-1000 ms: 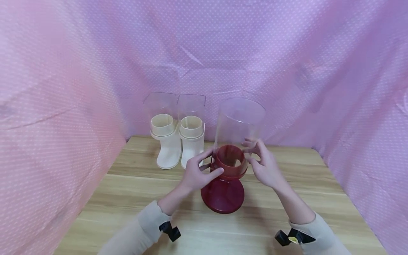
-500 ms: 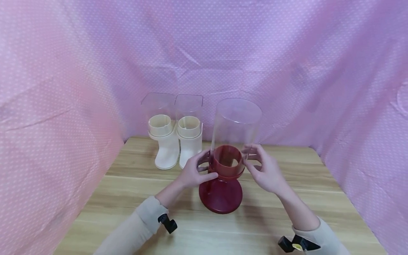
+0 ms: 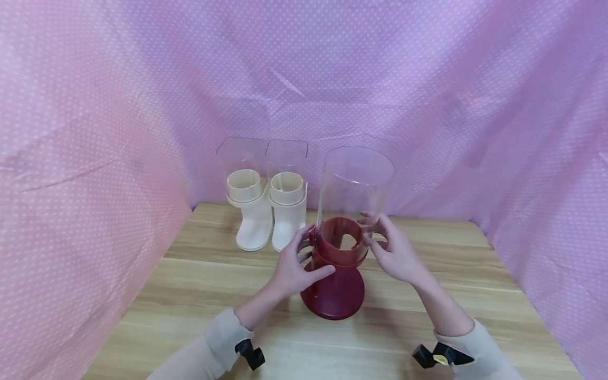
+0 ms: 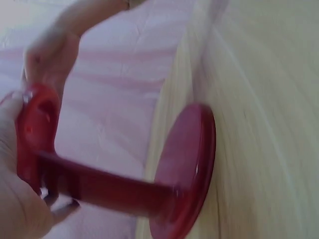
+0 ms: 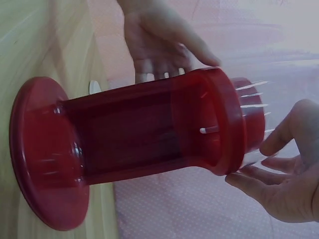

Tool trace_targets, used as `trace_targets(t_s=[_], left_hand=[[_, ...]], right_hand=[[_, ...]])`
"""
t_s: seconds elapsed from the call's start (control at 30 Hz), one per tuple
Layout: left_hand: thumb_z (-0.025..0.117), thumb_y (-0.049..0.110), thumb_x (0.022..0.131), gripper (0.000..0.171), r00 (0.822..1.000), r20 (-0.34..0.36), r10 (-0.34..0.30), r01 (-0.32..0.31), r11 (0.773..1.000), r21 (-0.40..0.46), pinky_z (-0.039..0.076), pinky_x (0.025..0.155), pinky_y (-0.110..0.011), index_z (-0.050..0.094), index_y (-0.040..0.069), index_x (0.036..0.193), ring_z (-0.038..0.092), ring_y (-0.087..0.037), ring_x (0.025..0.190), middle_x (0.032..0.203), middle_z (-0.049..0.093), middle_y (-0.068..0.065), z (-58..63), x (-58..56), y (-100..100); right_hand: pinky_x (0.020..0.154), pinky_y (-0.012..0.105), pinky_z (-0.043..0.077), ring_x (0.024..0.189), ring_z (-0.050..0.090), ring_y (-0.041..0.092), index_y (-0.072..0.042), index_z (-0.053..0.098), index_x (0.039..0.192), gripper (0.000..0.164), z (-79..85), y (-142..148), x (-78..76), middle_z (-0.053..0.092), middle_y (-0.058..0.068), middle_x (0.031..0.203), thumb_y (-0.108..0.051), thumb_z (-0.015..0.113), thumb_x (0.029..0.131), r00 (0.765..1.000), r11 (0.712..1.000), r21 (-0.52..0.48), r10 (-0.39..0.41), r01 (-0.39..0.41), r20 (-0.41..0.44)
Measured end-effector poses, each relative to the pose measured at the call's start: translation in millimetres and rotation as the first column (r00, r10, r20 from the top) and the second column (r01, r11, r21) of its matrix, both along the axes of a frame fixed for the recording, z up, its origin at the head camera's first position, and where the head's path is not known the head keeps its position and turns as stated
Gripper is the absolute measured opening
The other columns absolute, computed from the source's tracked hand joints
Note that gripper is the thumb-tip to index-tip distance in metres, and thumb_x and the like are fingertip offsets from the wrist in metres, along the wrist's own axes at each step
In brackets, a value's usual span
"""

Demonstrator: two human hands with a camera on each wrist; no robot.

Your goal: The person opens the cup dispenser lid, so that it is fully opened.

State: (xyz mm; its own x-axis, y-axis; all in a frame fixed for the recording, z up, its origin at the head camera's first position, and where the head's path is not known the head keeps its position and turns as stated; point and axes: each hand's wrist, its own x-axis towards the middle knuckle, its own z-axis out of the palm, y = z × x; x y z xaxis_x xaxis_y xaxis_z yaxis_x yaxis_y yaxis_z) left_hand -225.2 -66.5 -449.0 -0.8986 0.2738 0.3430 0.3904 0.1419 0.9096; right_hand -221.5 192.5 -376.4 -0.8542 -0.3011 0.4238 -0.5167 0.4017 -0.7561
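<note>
The left hand (image 3: 292,270) curls round the red stand (image 3: 336,296) on the bench (image 3: 480,279), the right hand (image 3: 398,254) pinches the clear cylinder (image 3: 353,198) low down, apparently seating it, which next calls for level pressure.

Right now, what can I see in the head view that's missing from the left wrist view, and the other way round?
Only the head view shows the two cream boot-shaped stands, side by side, and the clear cylinder rising above the red stand.

Only the left wrist view shows the red stand's stem side-on, running from its top to its round base.

Both share the red stand itself, the left hand gripping its upper part, the right hand, the wood-grain tabletop and the pink fabric behind.
</note>
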Motion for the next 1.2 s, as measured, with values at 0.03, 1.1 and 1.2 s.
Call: trace_targets(t_s=[0.03,1.1,1.2], left_hand=[[0.094,0.031,0.081,0.097,1.000,-0.007,-0.023,0.023,1.000,0.005,0.054,0.111,-0.055,0.041,0.023,0.162,0.057,-0.028,0.142,0.154,0.057,-0.002,-1.0,-4.3,-1],[0.099,0.046,0.071,0.120,0.985,0.005,-0.171,0.171,0.985,0.029,0.048,0.118,-0.056,0.027,0.026,0.165,0.050,-0.031,0.148,0.159,0.052,-0.009,-6.0,-39.6,2],[0.100,0.044,0.070,0.107,0.976,-0.022,-0.215,0.215,0.977,0.002,0.053,0.115,-0.044,0.041,0.023,0.157,0.060,-0.025,0.135,0.148,0.061,-0.008,-6.1,-48.5,5]], right_hand=[[0.092,0.027,0.063,0.120,0.067,0.035,0.003,0.057,0.131,0.036,1.5,2,0.7,0.063,0.023,0.143,0.015,0.056,0.097,1.000,1.000,0.007,-0.002,0.002,-0.001],[0.097,0.024,0.059,0.120,0.068,0.004,-0.002,0.050,0.155,0.048,49.2,-6,-33.6,0.063,0.016,0.148,-0.022,0.036,0.113,0.998,0.953,-0.298,0.051,-0.060,-0.039],[0.097,0.030,0.062,0.123,0.070,0.013,-0.005,0.047,0.157,0.055,74.8,-12,-40.4,0.063,0.007,0.147,-0.037,0.036,0.113,0.986,0.874,-0.456,0.149,-0.167,-0.075]])
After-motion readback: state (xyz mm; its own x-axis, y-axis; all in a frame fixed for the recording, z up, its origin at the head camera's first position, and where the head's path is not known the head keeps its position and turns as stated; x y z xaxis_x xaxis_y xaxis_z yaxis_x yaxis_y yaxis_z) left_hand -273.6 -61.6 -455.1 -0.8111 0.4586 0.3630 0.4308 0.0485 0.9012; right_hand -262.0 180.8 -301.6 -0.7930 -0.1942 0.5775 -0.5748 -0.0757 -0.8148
